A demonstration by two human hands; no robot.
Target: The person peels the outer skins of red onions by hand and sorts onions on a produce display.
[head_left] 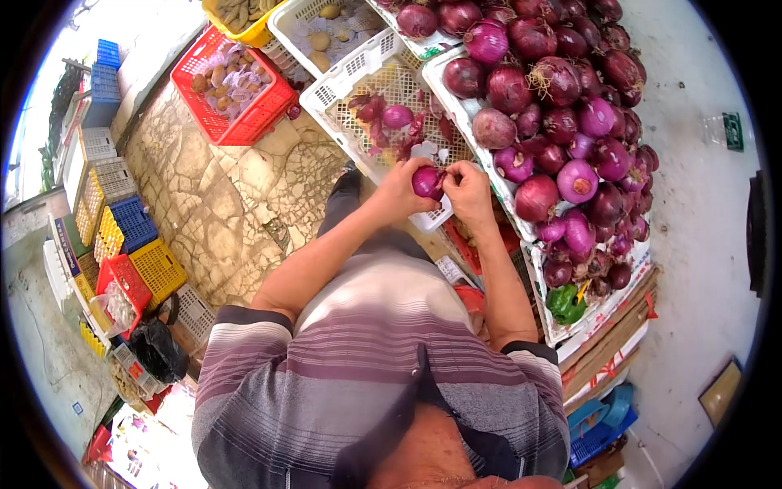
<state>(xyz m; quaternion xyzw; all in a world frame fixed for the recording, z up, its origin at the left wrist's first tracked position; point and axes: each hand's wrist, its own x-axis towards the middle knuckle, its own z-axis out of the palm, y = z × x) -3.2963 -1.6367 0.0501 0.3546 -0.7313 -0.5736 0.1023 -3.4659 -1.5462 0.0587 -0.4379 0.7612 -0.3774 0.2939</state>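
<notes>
Onion (426, 182) sits clasped in left grip (396, 192), right grip (469, 191) pinched at its edge.

Feed reads to me as a produce shop or a vegetable stockroom; I can't tell which. Main clue: big heap of red onions (562, 126) on white trays (466, 113) beside a plain pale wall (684, 220), shop-scale quantity. I also get a white crate (326, 102) with loose onion skins (411, 134), a red basket (198, 110) of netted round produce (230, 81) and a yellow crate (252, 34) of tubers (241, 13). Across the irregular stone-patterned floor (236, 175), I see yellow plastic crates (160, 267) and a blue one (130, 223) stacked, plus a black plastic bag (156, 349).
</notes>
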